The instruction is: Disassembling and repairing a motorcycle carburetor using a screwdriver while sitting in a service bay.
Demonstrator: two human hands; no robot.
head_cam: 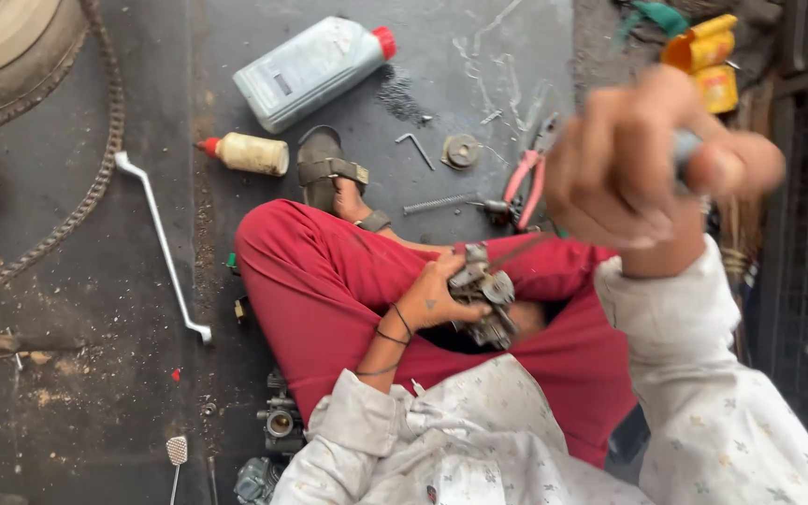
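the left hand [437, 297] is wrapped around a small metal carburettor [483, 307], fingers curled shut over its near side, pressing it down into the lap between the red trousers [320, 290]. the part sits tilted, with its bowl end toward the body.

the right hand [652, 164] is raised well above the lap and close to the camera, blurred. it is closed in a fist around a grey handle [686, 148], thumb and fingers pinching it tight; only a short stub of the handle shows, and the working end is hidden, so what kind of tool it is cannot be told.

to do this step well, i judge the carburettor needs to be kept firm against the thigh so it does not twist when the tool meets it. the tool tip should be seated squarely before any force goes in, since small screws in soft metal strip easily. the left fingers should stay clear of the spot where the tip lands.

around the person on the dark floor [142, 281]: a grey oil bottle [310, 70] with a red cap lying on its side, a small cream bottle [247, 153], a white bent lever [163, 245], pink-handled pliers [526, 178], a spring [440, 203], a hex key [416, 148], and another carburettor [280, 421] near the knee. a chain [95, 159] runs along the left beside a tyre [7, 51].
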